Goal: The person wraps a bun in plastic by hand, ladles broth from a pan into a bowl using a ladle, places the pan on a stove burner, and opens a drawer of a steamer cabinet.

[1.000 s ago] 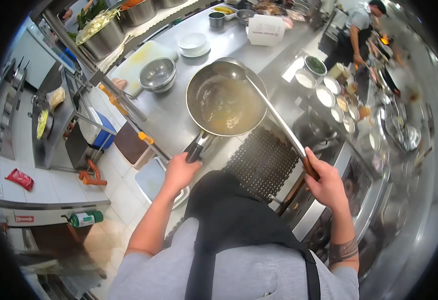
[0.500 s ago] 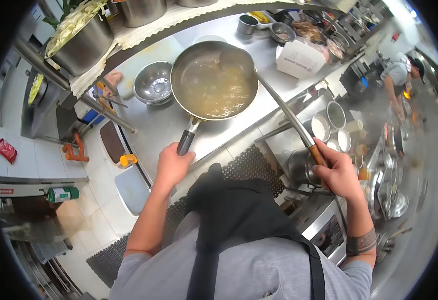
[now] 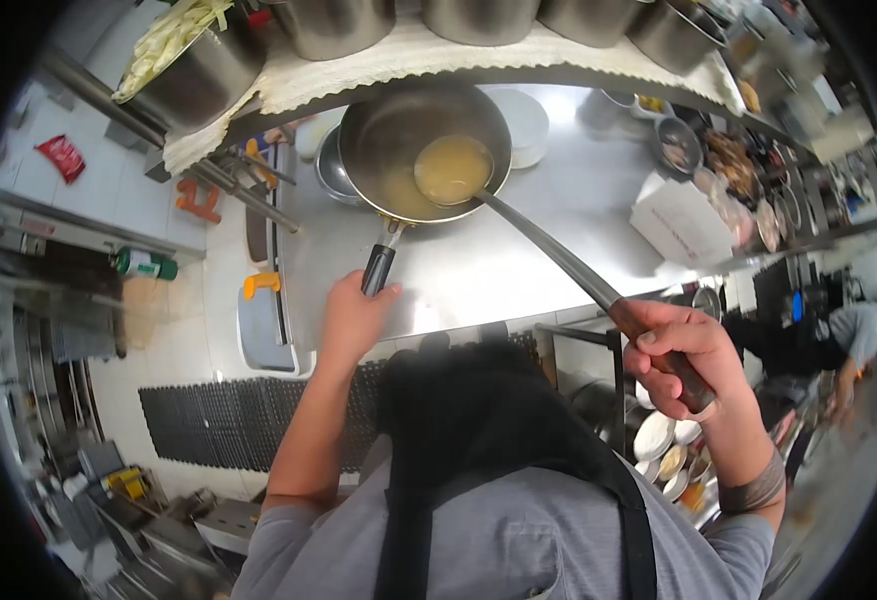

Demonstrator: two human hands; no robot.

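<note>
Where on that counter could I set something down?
The widest bare patch of counter lies beyond the ladle, between the white dishes and the white box. Another lies between the pan and the counter's near edge. It's crowded past the box, around the browned food, and left of the pan, by a metal bowl.

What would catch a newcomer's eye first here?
Probably the ladle in the pan, its bowl filled with yellowish liquid and held by the right hand. The left hand grips the pan's black handle. At upper left, a red packet stands out.
</note>
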